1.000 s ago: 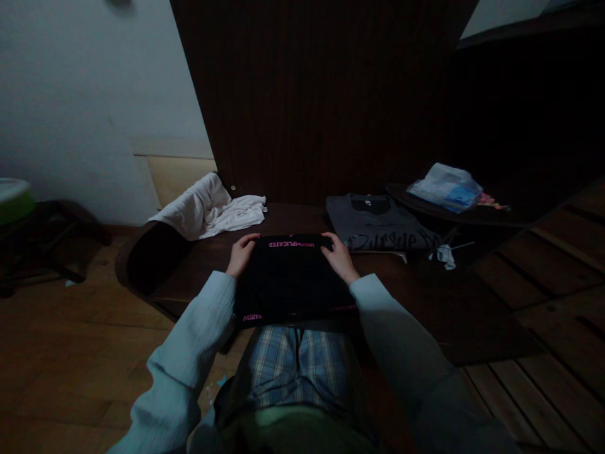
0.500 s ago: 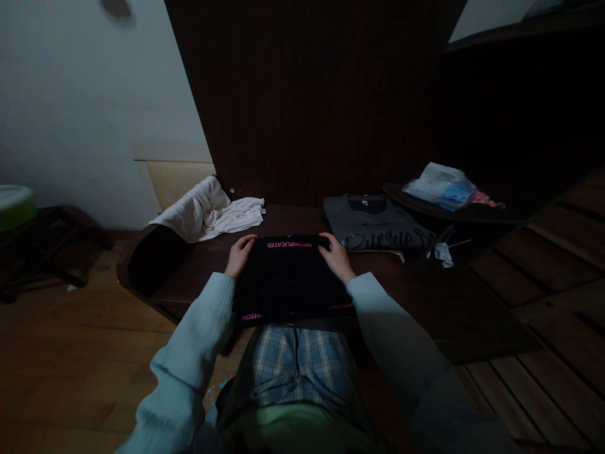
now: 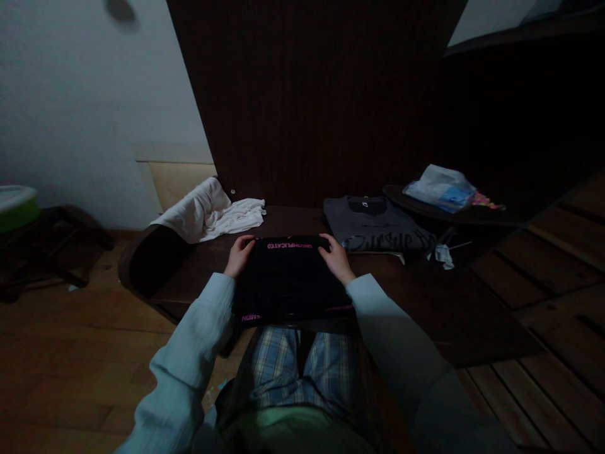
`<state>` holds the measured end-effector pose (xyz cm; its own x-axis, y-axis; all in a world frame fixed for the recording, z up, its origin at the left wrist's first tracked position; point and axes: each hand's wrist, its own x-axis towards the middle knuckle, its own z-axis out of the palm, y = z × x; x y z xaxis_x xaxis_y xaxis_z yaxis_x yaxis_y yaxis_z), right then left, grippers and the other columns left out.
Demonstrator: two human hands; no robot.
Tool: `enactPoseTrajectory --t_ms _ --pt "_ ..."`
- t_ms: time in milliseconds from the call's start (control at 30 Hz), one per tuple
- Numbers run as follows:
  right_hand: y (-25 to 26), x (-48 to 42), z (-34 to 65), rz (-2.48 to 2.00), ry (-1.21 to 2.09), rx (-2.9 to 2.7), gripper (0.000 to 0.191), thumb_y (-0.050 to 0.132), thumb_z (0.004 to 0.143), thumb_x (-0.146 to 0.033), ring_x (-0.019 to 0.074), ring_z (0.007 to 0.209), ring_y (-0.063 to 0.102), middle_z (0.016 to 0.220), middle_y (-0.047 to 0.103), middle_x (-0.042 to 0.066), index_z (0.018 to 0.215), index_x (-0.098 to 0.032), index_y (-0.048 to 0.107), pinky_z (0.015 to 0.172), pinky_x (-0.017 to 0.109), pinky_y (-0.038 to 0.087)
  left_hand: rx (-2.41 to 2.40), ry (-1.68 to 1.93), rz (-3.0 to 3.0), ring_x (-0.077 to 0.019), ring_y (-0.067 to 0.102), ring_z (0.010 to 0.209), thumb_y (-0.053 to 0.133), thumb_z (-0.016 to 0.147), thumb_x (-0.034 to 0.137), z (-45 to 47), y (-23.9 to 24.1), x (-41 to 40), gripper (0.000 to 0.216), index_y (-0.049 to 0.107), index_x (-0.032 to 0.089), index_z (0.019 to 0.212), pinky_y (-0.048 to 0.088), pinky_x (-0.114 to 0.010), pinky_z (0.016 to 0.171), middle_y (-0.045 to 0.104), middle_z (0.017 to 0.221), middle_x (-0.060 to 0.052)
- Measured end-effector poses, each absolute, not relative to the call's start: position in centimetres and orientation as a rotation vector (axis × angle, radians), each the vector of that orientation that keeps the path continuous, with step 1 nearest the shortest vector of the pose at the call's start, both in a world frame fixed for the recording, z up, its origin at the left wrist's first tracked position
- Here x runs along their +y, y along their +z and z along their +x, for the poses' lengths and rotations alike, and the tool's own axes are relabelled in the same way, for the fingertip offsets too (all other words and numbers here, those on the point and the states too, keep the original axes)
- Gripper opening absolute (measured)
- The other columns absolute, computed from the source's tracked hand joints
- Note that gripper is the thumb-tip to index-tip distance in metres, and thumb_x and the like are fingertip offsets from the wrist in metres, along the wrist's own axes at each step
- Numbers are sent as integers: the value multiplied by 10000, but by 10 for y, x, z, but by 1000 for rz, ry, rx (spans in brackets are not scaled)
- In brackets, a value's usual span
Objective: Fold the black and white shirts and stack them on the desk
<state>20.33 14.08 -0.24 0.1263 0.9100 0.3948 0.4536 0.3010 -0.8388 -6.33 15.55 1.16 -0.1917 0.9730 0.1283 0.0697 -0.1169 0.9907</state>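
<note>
A black garment (image 3: pixel 290 280) with pink lettering, "UNCOMPLICATED" along its far edge, lies flat in front of me on a dark wooden bench. At its far left corner, my left hand (image 3: pixel 240 255) is closed on the cloth. My right hand (image 3: pixel 334 257) grips the far right corner, thumb on top and fingers curled over the edge. Just beyond my right hand rests a folded grey T-shirt (image 3: pixel 373 224) with dark lettering. Past my left hand, a white cloth (image 3: pixel 208 211) drapes over the bench's curved arm.
The dark bench (image 3: pixel 189 277) has a tall wooden panel (image 3: pixel 312 107) behind it. To the right, a plastic bag (image 3: pixel 442 186) sits on a dark ledge, with a crumpled wrapper (image 3: pixel 444 255) below. A green tub (image 3: pixel 19 208) stands on a stool (image 3: pixel 57 236) at far left.
Both hands keep their hold on the garment's far corners with almost no movement. My knees have parted slightly beneath it.
</note>
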Motion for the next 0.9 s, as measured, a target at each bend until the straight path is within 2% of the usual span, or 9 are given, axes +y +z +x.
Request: enactPoseTrajectory --t_ms 300,533,800,900 --pt "-3 140 203 -1312 540 -1498 386 508 696 -187 185 953 571 1037 616 46 1079 -203 553 909 366 410 1336 1395 1238 -176 568 850 623 602 335 -63 14 154 314 575 165 862 444 -295 759 621 834 -24" --pt "-1 139 202 -1296 529 -1497 369 510 705 -196 184 1013 548 1073 609 39 1070 -217 564 945 371 381 1294 1389 1250 -189 570 878 622 603 366 -63 15 153 335 597 164 869 439 -301 784 634 870 -35" --pt "-4 143 204 -1244 638 -1434 376 510 698 -179 180 1018 547 1080 606 35 1066 -225 567 936 367 399 1300 1481 1373 -202 548 985 601 622 313 -61 15 152 294 612 160 872 410 -309 863 635 967 -59" --pt "-7 146 205 -1220 674 -1411 376 507 683 -160 174 1004 552 1062 605 35 1051 -215 560 933 362 403 1330 1472 1320 -206 559 953 611 605 310 -61 17 150 285 624 164 849 419 -310 841 646 930 -51"
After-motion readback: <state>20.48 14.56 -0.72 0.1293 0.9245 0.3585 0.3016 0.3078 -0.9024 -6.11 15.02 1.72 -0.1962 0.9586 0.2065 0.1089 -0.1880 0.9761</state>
